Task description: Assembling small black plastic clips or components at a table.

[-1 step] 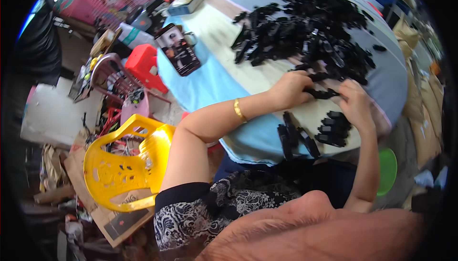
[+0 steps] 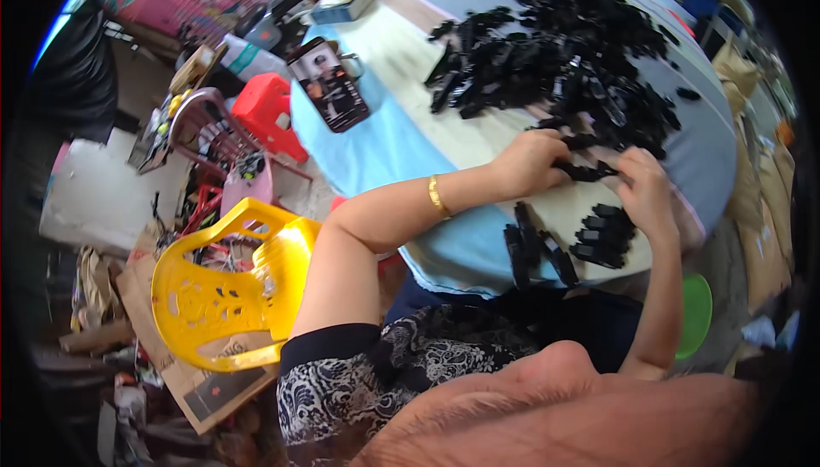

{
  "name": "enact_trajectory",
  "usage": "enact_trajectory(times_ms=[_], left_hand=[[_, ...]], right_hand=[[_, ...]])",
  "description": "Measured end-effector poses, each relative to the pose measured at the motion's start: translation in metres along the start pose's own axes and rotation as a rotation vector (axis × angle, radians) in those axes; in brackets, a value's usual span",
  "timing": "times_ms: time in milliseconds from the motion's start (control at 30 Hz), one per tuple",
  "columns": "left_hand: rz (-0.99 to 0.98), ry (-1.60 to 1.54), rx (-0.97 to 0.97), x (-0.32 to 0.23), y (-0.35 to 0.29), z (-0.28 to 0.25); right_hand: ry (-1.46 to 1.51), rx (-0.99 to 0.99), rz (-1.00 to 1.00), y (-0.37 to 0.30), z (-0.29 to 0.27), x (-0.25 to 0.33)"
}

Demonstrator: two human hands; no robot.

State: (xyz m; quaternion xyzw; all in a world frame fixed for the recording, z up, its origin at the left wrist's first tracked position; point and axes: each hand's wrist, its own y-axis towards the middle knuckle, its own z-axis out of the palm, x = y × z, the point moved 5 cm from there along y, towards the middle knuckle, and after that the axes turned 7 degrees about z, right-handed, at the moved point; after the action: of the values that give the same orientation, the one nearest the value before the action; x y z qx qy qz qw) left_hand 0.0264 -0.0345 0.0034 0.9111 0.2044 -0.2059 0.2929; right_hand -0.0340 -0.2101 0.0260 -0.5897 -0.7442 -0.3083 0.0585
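On the cloth-covered table, my left hand (image 2: 531, 164) is closed, its fingertips pinching one end of a dark, elongated black plastic piece (image 2: 586, 174). My right hand (image 2: 645, 189) pinches at the other end, so the piece spans the gap between both hands. Just beyond them spreads a big heap of similar glossy black pieces (image 2: 547, 48). Nearer to me, several long black pieces (image 2: 536, 245) lie side by side. To their right sits a neat row of black pieces (image 2: 603, 236), below my right hand. The exact kind of these pieces is too small to tell.
A phone (image 2: 331, 87) with a lit screen leans at the table's left, near a small box (image 2: 344, 2). Left of the table stand a yellow plastic chair (image 2: 205, 305), a red stool (image 2: 266, 117) and a pink chair (image 2: 203, 129). A green tub (image 2: 696, 317) is at lower right.
The whole view has shifted slightly, so the table and chairs appear a little further right. Both hands stay at the same black piece, with hardly any movement.
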Motion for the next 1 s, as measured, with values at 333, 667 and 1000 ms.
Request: enact_trajectory(times_ms=[333, 667, 1000], left_hand=[[-0.035, -0.057, 0.007, 0.007, 0.001, 0.004], [-0.031, -0.104, 0.078, 0.0, -0.001, -0.005], [0.065, 0.152, -0.118, 0.015, 0.007, 0.001]], right_hand=[[0.081, 0.104, -0.169, 0.016, 0.016, 0.01], [0.295, 0.373, 0.073, 0.006, 0.027, 0.008], [-0.135, -0.132, 0.164, 0.032, 0.002, -0.033]])
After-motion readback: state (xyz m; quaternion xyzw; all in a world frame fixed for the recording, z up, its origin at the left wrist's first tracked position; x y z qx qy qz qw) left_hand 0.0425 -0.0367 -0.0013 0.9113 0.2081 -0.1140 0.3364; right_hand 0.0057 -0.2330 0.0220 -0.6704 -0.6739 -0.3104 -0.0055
